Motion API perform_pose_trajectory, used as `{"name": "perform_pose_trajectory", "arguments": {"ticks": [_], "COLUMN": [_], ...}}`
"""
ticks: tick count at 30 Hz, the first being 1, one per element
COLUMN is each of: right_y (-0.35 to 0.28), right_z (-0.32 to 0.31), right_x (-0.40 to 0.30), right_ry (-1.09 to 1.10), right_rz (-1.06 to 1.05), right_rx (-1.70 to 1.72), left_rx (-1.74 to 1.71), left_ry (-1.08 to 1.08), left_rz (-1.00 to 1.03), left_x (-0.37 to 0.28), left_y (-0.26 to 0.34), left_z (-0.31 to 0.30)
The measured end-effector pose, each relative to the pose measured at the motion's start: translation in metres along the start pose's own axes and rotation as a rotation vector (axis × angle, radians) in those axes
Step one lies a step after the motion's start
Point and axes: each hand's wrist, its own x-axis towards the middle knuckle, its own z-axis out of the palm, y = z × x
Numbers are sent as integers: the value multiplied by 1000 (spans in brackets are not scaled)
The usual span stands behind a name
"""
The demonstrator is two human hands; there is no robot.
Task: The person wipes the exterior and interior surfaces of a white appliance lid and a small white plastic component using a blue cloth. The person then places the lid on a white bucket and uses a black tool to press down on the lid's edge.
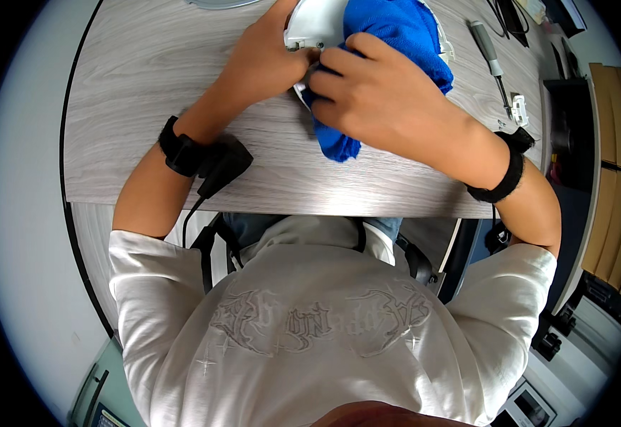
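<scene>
A white plastic housing [317, 24] with a curved rim lies at the top of the view, partly cut off by the frame edge. My left hand [268, 58] grips its left side, the thumb near a small screw on the rim. Bunched over the right part of the housing is a blue cloth [396, 26], one end hanging down onto the table. My right hand [366, 88] holds that cloth with curled fingers and presses it against the housing's near edge. The fingertips of both hands meet there and partly hide each other.
A screwdriver [485, 45] with a grey handle lies to the right, its tip beside a small white plastic part [519, 110]. Black cables [505, 18] lie at the far right. Brown cardboard boxes [612, 213] stand beyond the table's right edge. A grey curved rim [224, 3] shows at the top.
</scene>
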Motion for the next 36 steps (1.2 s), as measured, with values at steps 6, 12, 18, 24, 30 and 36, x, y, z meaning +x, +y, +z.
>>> {"name": "perform_pose_trajectory", "arguments": {"ticks": [6,12,18,24,30,36], "right_y": [5,12,40,34,37,62], "right_z": [-5,-1,-30,-12,-10,-15], "right_x": [14,12,12,19,20,13], "right_ry": [-21,-21,-55,-87,-79,-121], "right_rz": [88,222,243,230,272,421], "right_rx": [-28,-53,135,84,55,-41], "left_rx": [-135,-271,-643,-591,-316,-193], "left_ry": [2,-122,-233,-100,-105,-107], "left_rz": [141,144,-233,-231,-208,-240], "left_x": [4,7,-4,1,-4,-3], "left_y": [-19,-40,-11,-30,-8,-3], "left_z": [2,-2,-8,-5,-3,-1]}}
